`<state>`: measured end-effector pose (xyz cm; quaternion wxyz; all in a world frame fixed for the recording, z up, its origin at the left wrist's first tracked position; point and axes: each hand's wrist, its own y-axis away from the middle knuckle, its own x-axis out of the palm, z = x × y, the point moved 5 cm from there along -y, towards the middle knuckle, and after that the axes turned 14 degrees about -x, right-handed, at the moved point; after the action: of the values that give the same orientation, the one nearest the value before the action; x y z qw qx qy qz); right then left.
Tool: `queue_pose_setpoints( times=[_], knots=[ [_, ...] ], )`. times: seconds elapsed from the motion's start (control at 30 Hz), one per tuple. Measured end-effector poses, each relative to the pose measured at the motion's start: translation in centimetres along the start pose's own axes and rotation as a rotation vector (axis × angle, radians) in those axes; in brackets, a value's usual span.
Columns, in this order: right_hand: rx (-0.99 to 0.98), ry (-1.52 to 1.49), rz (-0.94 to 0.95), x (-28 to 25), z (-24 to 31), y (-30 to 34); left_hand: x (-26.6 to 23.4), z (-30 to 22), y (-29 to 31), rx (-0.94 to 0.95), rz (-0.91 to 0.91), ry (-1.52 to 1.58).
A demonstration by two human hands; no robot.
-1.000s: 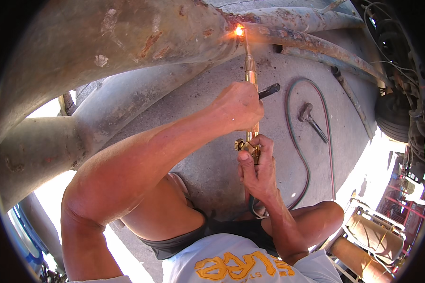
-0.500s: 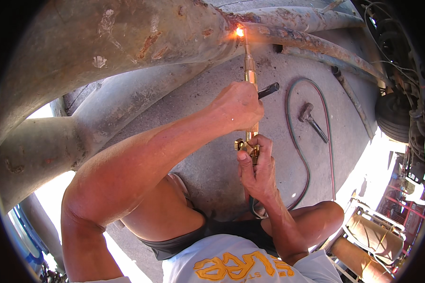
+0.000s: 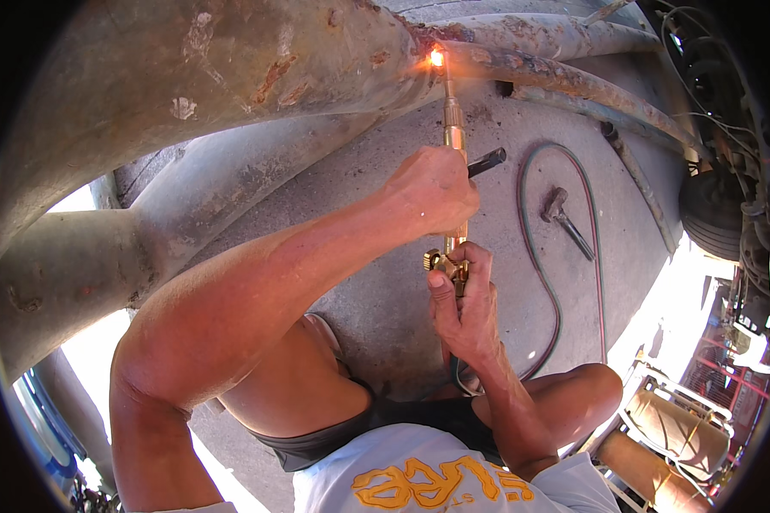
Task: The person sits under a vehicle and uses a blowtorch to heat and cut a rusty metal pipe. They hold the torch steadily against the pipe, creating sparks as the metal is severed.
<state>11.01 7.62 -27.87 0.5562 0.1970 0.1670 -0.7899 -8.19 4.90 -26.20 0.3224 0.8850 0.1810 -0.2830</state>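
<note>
My left hand (image 3: 435, 190) is wrapped round the brass body of a gas torch (image 3: 455, 135). A short dark rod (image 3: 488, 162) juts out to the right from beside that fist; its other end is hidden. My right hand (image 3: 468, 299) closes on the rear of the torch, thumb and fingers at the brass valve knobs (image 3: 435, 261). The torch nozzle points away from me, and a bright orange glow (image 3: 437, 58) burns at its tip. That glow sits at the joint where a thick rusty pipe (image 3: 257, 60) meets a thinner rusty pipe (image 3: 573, 73).
A twin red-and-green hose (image 3: 524, 205) loops over the concrete floor (image 3: 385, 316). A hammer (image 3: 566, 221) lies inside the loop, with a loose pipe (image 3: 640, 184) further right. A wheel (image 3: 712, 214) stands at far right, tan cylinders (image 3: 676, 427) at lower right.
The glow at the torch tip looks slightly smaller and redder. Both hands and the torch have hardly moved.
</note>
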Motion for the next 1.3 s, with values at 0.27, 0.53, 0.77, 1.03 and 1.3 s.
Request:
queue_pose_setpoints(
  times=[0.27, 0.53, 0.77, 1.03, 1.3],
  knots=[
    [0.006, -0.005, -0.033, 0.4, 0.0, 0.0, 1.2, -0.2, -1.5, 0.049, -0.044, -0.159],
    [0.007, 0.009, -0.05, 0.3, 0.0, -0.1, 0.5, -0.3, -0.5, -0.139, -0.034, 0.065],
    [0.014, 0.007, -0.01, 0.1, -0.1, 0.0, -0.2, -0.3, 0.1, -0.183, 0.012, 0.083],
    [0.034, 0.016, -0.006, 0.2, 0.1, -0.1, -0.1, -0.3, -0.1, -0.103, 0.016, -0.031],
    [0.019, -0.018, -0.016, 0.3, 0.1, -0.2, 0.0, -0.1, -0.1, -0.104, 0.059, -0.03]
  ],
)
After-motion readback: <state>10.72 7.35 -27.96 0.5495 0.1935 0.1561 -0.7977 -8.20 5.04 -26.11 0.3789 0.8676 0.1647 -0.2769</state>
